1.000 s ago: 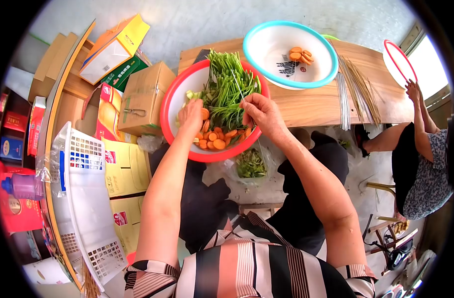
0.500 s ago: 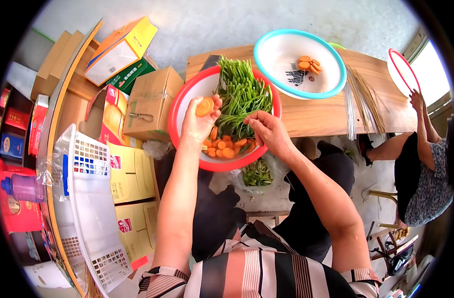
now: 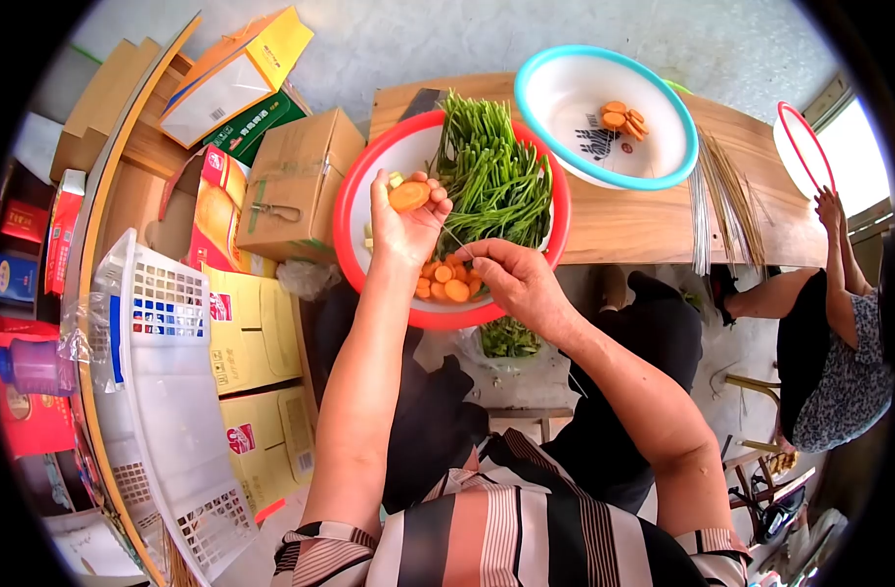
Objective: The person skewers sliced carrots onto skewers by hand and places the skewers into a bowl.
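My left hand [image 3: 406, 217] is turned palm up over the red-rimmed basin [image 3: 348, 217], with a carrot slice [image 3: 409, 197] held in its fingers. To its right, my right hand [image 3: 511, 279] pinches a thin skewer [image 3: 454, 238] whose far end points toward the left hand. Green stalks [image 3: 492, 176] fill the upper right of the basin, and more carrot slices [image 3: 455, 290] lie below them, partly under my hands. Pale chopped pieces show at the basin's left side.
A blue-rimmed basin [image 3: 565, 108] with several carrot slices stands on the wooden table [image 3: 663, 220], beside bundled skewers [image 3: 729, 201]. Cartons [image 3: 301, 186] and a white basket [image 3: 179, 391] are at left. Another person [image 3: 839, 342] holds a red-rimmed basin [image 3: 805, 147] at right.
My left hand has come up from the basin's contents and turned palm up with a carrot slice. My right hand has moved lower, toward the left hand.
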Available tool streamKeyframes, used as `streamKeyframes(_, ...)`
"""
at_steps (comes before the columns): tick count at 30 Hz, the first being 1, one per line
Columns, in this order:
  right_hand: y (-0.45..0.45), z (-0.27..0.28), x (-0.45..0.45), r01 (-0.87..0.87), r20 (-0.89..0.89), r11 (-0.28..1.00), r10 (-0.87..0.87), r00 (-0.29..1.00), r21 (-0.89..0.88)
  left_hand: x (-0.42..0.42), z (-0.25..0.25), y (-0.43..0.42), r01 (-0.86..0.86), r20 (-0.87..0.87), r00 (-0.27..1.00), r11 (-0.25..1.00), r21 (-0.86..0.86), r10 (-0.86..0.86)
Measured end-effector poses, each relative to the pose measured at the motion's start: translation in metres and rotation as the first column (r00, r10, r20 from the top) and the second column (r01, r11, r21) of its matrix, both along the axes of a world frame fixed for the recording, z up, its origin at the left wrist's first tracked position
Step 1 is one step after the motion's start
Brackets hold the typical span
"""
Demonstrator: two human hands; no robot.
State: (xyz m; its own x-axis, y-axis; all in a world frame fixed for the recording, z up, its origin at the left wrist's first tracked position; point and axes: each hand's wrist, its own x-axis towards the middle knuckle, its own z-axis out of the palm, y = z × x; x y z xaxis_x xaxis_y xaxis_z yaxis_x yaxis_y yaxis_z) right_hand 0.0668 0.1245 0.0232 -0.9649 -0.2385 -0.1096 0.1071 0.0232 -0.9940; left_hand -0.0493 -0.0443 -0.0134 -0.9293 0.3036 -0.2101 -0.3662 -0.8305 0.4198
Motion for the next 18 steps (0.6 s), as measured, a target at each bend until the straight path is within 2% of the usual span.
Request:
streamKeyframes(16, -0.0014, 0.0004, -0.0006, 0.016, 0.043, 0.999, -0.018, 0.999, 0.049, -0.0015, 0.0004, 0.0017, 0.043, -0.038, 0.998, 0.998, -0.039, -0.045)
streamKeyframes(18, -0.0020, -0.0016, -0.0012, 0.023, -0.002, 0.999, -0.023, 1.000, 0.049, -0.0014, 0.0002, 0.0015, 0.047, -0.044, 0.998, 0.998, -0.044, -0.049)
